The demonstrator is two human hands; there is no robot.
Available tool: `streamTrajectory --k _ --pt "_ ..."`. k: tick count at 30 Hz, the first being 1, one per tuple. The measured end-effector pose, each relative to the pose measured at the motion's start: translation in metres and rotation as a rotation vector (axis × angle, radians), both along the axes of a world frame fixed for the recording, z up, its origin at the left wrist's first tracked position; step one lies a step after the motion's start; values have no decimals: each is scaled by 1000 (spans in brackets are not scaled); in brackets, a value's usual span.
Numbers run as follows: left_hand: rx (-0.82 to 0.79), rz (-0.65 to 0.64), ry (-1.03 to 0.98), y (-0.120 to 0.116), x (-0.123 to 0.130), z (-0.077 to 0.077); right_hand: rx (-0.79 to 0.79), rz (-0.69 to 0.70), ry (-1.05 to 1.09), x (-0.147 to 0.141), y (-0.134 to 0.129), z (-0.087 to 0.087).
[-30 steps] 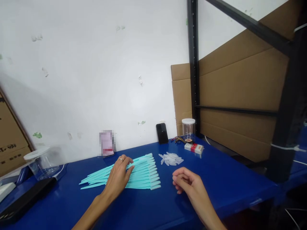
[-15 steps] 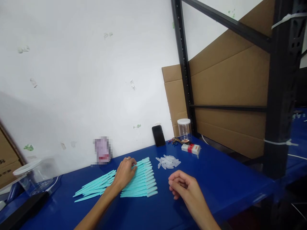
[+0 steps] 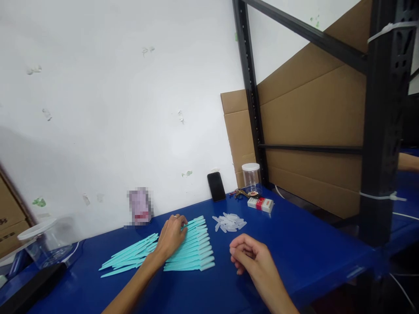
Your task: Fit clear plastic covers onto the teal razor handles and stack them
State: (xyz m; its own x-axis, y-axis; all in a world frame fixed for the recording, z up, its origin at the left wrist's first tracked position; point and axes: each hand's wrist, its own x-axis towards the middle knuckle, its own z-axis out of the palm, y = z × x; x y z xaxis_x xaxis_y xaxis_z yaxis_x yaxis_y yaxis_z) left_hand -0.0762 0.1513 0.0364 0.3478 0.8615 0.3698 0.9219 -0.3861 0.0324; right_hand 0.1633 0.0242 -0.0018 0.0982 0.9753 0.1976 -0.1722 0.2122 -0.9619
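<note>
My left hand (image 3: 173, 235) lies over the upper left of a neat row of turquoise sticks (image 3: 186, 257), its fingers bent and closed at the farthest stick. Pale, translucent caps (image 3: 206, 254) cover the right ends of these sticks. To the left of that hand, partly behind my wrist, more turquoise sticks (image 3: 127, 255) lie in a loose fan. My right hand (image 3: 248, 253) hovers right of the row with its fingers curled and the thumb against the index fingertip. Whatever is in that pinch is hidden. Just beyond it lies a small pile of loose translucent caps (image 3: 230, 222).
Along the wall stand a black phone (image 3: 216, 186) and a blurred purple item (image 3: 140, 205). A lidded clear jar (image 3: 251, 178), keys (image 3: 240, 193) and a red-and-white box (image 3: 260, 204) sit back right. Another clear tub (image 3: 49, 246) and a black case (image 3: 32, 290) are at left.
Both hands hold almost the same place and pose. The view has shifted very slightly. At the far right edge, part of another person's arm has come into view.
</note>
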Motion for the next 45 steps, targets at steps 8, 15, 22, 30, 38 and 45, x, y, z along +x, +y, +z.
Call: streamTrajectory --k 8,15,22,30,38,45 --pt "6 25 -23 -16 -44 24 20 -74 -33 1 1 -5" --pt "-166 117 43 -61 -140 25 12 -135 -133 3 -3 -6" --pt "-116 112 22 -92 -164 2 -4 -138 -146 4 -2 -8" --pt "119 31 -4 -74 -180 -22 73 -269 -617 16 4 -3" --pt "298 33 80 -71 -185 -26 129 -274 -1415 18 33 12" --pt "375 -57 62 -91 -162 -17 120 -263 -1411 17 17 6"
